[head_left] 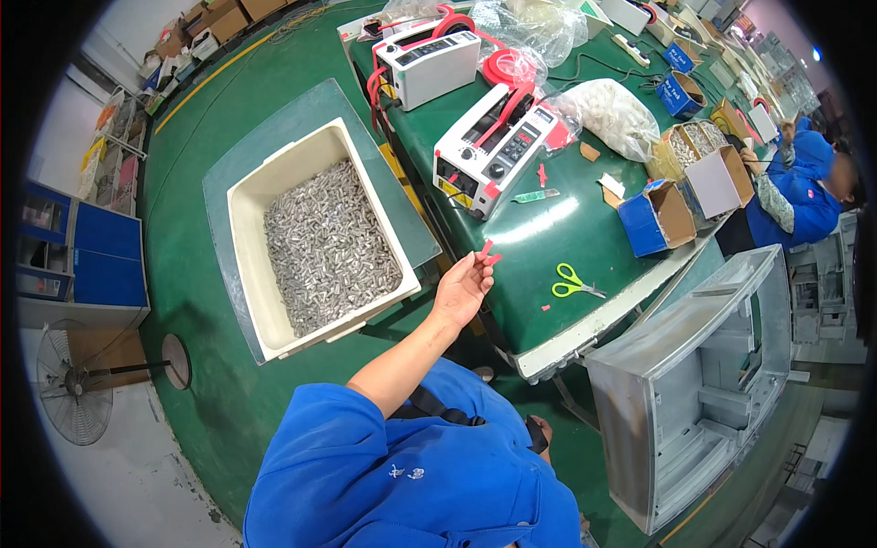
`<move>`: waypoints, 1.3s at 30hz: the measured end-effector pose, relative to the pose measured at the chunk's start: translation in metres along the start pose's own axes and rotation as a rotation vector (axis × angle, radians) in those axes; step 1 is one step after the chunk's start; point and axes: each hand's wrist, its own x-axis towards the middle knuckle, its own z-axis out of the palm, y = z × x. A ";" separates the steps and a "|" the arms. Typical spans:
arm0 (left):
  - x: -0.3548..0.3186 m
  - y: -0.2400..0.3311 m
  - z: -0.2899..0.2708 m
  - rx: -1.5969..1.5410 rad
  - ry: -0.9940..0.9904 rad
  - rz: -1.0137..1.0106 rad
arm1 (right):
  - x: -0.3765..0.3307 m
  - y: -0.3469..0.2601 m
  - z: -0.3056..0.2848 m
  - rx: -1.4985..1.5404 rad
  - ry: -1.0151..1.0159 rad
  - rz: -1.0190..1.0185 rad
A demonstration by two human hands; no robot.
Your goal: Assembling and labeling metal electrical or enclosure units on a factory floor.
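Observation:
My left hand (pixel 464 289) is raised over the near left corner of the green table, palm turned up and fingers curled. Small strips of red tape (pixel 489 252) show at its fingertips, apparently pinched there. My right hand does not show. Beyond the left hand is a white tape dispenser (pixel 493 151) with a red tape roll. More red tape bits (pixel 542 173) and a green-handled craft knife (pixel 535 195) lie beside it. Yellow-green scissors (pixel 577 281) rest to the right of the hand.
On the left, a cream bin (pixel 251 265) holds many small metal pieces (pixel 333 247). A second dispenser (pixel 427 68) stands farther back. Blue cardboard boxes (pixel 647 224) line the table's right side. A grey metal frame (pixel 630 402) stands at right. Another person (pixel 804 187) sits beyond.

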 end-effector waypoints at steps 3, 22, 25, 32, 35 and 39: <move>-0.001 0.001 -0.001 0.005 0.013 -0.001 | -0.003 -0.003 0.001 0.006 -0.006 0.000; 0.001 0.004 -0.011 0.025 0.010 -0.017 | -0.004 -0.005 0.007 0.056 -0.020 -0.020; 0.002 0.005 -0.012 0.026 0.011 -0.021 | -0.006 -0.009 0.010 0.035 -0.020 -0.071; 0.002 0.005 -0.011 0.042 0.014 -0.021 | -0.008 -0.020 0.014 0.040 -0.032 -0.033; 0.000 0.006 -0.006 0.055 0.020 -0.023 | -0.010 -0.023 0.014 0.039 -0.039 -0.005; -0.001 0.005 -0.008 0.064 0.026 -0.020 | -0.007 -0.016 0.011 0.058 -0.052 -0.031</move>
